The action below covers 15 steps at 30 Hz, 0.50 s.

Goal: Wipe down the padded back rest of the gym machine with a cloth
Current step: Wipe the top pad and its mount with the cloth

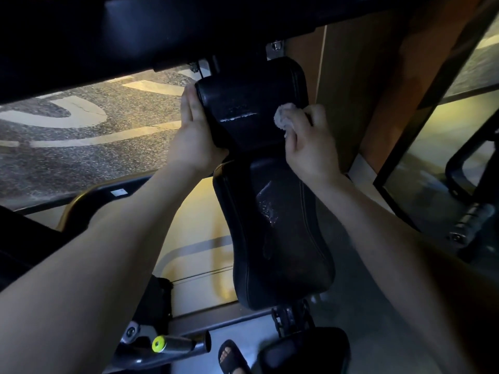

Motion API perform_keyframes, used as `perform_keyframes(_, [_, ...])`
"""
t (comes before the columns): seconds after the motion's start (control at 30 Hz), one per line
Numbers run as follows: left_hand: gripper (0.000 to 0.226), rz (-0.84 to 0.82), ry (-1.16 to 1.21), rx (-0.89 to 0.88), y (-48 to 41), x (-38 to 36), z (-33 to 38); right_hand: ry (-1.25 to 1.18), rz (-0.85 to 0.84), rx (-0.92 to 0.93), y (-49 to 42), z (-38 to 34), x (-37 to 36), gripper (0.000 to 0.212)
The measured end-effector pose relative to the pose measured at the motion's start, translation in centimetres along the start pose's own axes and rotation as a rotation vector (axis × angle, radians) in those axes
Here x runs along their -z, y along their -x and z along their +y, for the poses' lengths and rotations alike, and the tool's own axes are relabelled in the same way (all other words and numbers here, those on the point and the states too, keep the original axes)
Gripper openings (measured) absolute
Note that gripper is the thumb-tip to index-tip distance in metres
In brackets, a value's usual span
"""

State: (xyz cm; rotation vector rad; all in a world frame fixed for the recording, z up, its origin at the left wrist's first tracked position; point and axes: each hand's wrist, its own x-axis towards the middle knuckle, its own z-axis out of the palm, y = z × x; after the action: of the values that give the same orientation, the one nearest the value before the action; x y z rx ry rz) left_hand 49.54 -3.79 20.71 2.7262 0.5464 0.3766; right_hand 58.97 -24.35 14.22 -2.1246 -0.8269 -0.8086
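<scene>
The black padded back rest stands upright in the middle of the view, in two parts: an upper pad (251, 103) and a longer lower pad (275, 238). Wet streaks shine on both. My left hand (193, 133) lies against the upper pad's left edge, fingers straight and pointing up, thumb hidden behind the pad's lower corner. My right hand (310, 141) grips a small bunched grey cloth (285, 117) and presses it on the right side of the upper pad.
A black beam of the machine (135, 36) crosses overhead. A lever with a yellow-green knob (159, 344) and a black seat pad (305, 349) are at the bottom, beside my sandalled foot (229, 357). A knurled grip (469, 220) sticks out at the right. Wooden panelling (359, 90) stands behind.
</scene>
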Motion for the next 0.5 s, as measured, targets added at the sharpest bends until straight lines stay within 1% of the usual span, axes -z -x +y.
perform_keyframes(0.1, [0.123,0.024,0.033,-0.014,-0.2,-0.6,-0.4,0.035,0.025,-0.002,-1.2,-0.4,0.8,0.035])
perform_keyframes(0.2, [0.122,0.035,0.057,-0.022,-0.3,-0.8,-0.6,0.056,-0.014,0.003,-2.3,-0.2,1.1,0.041])
perform_keyframes(0.33, [0.119,0.038,0.076,-0.020,0.0,-0.6,-0.6,0.029,-0.034,0.026,-2.0,0.1,1.0,0.030])
perform_keyframes(0.43, [0.117,0.058,0.111,0.009,0.7,-0.4,0.0,0.016,-0.034,0.092,-2.4,0.9,1.1,0.021])
perform_keyframes(0.5, [0.116,0.096,0.139,0.019,1.4,-0.5,0.8,0.007,-0.067,0.132,-2.8,1.7,1.4,0.021])
